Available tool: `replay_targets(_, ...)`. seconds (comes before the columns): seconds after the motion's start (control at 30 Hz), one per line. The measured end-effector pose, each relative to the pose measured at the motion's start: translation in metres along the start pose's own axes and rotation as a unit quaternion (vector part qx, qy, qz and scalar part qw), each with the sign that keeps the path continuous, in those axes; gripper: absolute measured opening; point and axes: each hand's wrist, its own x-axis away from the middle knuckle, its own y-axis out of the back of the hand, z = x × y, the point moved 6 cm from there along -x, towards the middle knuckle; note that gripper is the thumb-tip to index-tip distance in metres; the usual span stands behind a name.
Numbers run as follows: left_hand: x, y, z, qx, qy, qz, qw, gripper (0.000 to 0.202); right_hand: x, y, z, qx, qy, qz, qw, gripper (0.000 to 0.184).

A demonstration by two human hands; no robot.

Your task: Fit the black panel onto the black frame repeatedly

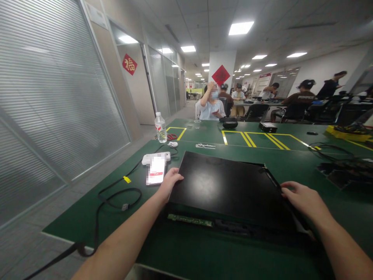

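Note:
A black flat display panel lies tilted over a black display frame on the green table. My left hand is closed on the panel's left edge, thumb on top and fingers mostly hidden beneath. At the opposite side, my right hand pinches the right rim of the frame, close to the panel's edge. Along the near side, a narrow green circuit board shows below the panel. A lit phone lies left of my left hand, against a white device.
A black cable loops across the green table at left. Behind stand a water bottle, red-handled scissors and small white pieces. Dark items lie at right. A masked person sits beyond the table.

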Motion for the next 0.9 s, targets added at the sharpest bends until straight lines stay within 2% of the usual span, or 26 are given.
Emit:
replay_targets(0.1, 0.001, -0.001, -0.001, -0.001, -0.002, 0.008, 1.0, 0.035, 0.002, -0.001, 0.004, -0.004, -0.016, 0.026, 1.0, 0.038)
replay_targets(0.43, 0.002, -0.002, -0.005, -0.011, -0.021, 0.016, 1.0, 0.029, 0.005, 0.002, 0.012, -0.008, -0.004, 0.024, 1.0, 0.036)
replay_targets(0.67, 0.002, -0.002, -0.006, -0.01, -0.012, 0.024, 1.0, 0.033, 0.006, 0.004, 0.011, -0.011, -0.008, 0.01, 1.0, 0.037)
replay_targets(0.9, 0.002, -0.005, -0.004, 0.025, 0.021, 0.025, 0.999, 0.039, 0.011, 0.008, 0.009, -0.064, -0.058, 0.008, 0.996, 0.034)
